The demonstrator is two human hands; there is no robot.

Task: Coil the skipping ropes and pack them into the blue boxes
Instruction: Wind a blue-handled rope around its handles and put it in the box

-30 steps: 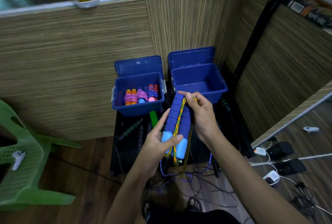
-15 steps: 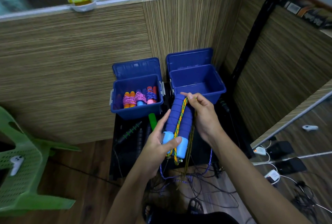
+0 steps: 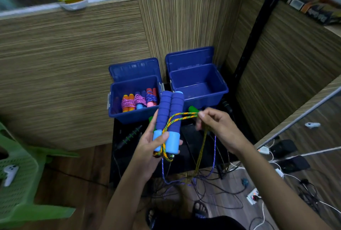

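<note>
My left hand [image 3: 150, 146] grips the two blue foam handles [image 3: 170, 113] of a skipping rope side by side, upright, its thumb across their light-blue ends. My right hand [image 3: 217, 128] pinches the yellow-and-green braided rope [image 3: 181, 117] and holds it pulled out to the right of the handles; the rest of the rope hangs down to the floor. The left blue box [image 3: 129, 114] stands open behind and holds three coiled ropes [image 3: 139, 99]. Its neighbour, the right blue box [image 3: 223, 89], stands open with nothing in it.
A black low table [image 3: 191, 144] carries both boxes, green-handled ropes [image 3: 193, 108] and a black-and-green rope handle [image 3: 131, 135]. Loose purple rope [image 3: 214, 156] and cables lie tangled on the floor below. A green plastic chair [image 3: 16, 178] stands at left; wooden partitions close off the back and right.
My right hand has moved from the top of the handles out to the right, drawing the rope away sideways. The handles have been raised and stand more upright.
</note>
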